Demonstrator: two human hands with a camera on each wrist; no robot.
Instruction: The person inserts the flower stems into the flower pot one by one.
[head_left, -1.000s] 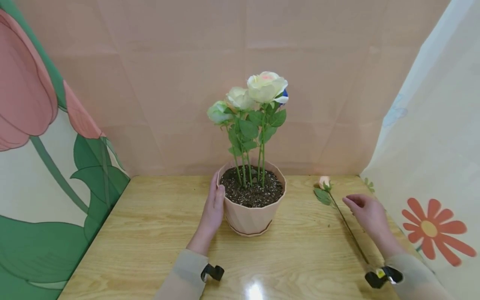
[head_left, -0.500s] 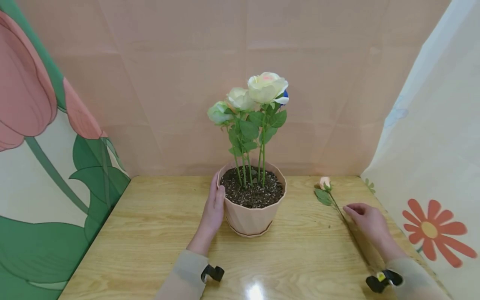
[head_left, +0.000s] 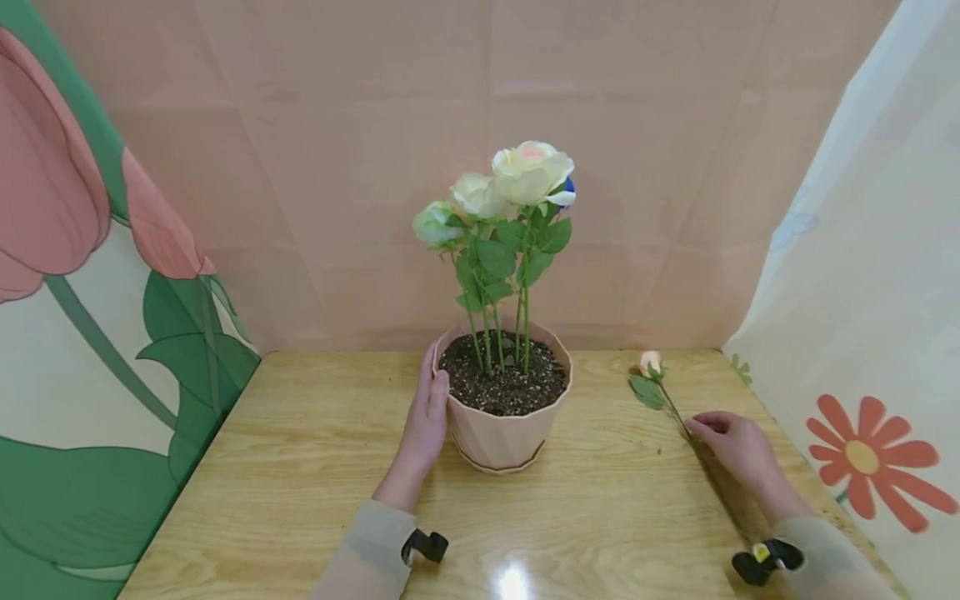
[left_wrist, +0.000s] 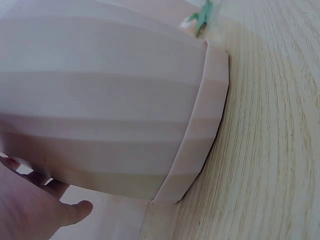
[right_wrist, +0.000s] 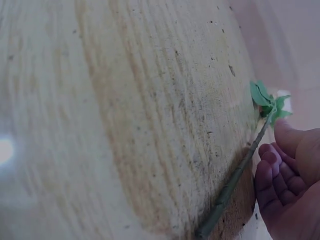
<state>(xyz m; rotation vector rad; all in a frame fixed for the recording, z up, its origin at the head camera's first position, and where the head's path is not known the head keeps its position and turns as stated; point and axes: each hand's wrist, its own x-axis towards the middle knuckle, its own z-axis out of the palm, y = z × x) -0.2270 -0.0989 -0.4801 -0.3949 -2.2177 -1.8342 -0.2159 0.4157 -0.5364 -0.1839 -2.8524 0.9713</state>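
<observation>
A pale pink flowerpot on a saucer stands at mid-table, filled with dark soil. Upright in it are white roses and a greenish one, on leafy green stems. My left hand rests along the pot's left side, its thumb near the rim; in the left wrist view the fingers are partly hidden behind the pot. A pale pink rose lies to the right, stem pointing towards me. My right hand pinches its stem below the leaves, thumb and fingertips close together.
The wooden table ends at a pink backdrop. Printed flower cloths hang at the left and right sides. Something blue shows behind the tallest rose.
My right hand has come down a little towards me and onto the lying rose's stem, which has shifted slightly to the right. My left hand and the pot have stayed put.
</observation>
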